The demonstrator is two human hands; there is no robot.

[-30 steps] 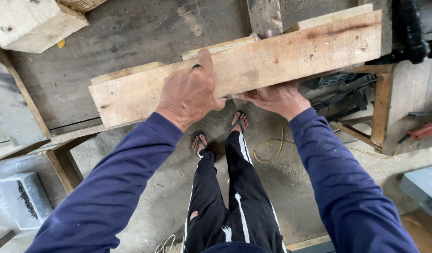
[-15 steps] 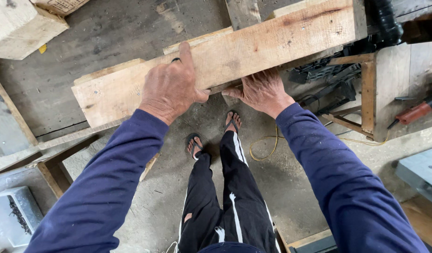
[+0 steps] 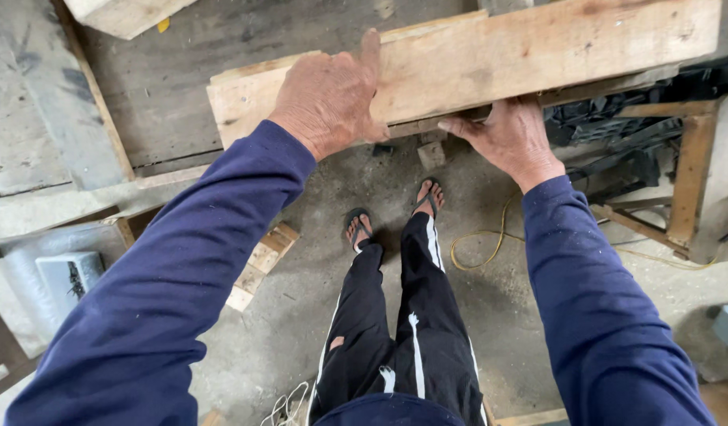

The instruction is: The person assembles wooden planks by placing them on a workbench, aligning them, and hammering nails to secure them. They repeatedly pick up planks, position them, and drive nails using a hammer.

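Note:
A long pale wooden plank (image 3: 490,55) runs from the middle left up to the top right, with a second board's edge showing behind it. My left hand (image 3: 330,95) lies palm down on the plank's top face near its left end, fingers wrapped over the near edge. My right hand (image 3: 507,132) grips the plank from underneath at the near edge, thumb pointing left. Both arms wear dark blue sleeves. My legs in black trousers and my sandalled feet (image 3: 395,213) stand on the concrete floor below the plank.
A wooden frame (image 3: 687,173) with dark objects inside stands at the right. A yellow cord (image 3: 482,244) lies on the floor near my feet. Small wood offcuts (image 3: 257,264) lie at the left, a grey workbench top (image 3: 33,118) beyond, and a large wood block (image 3: 119,12) at the top left.
The plank and both hands sit further right and higher in view than before, and the view has tilted down, showing more of the floor. My grip on the plank is the same.

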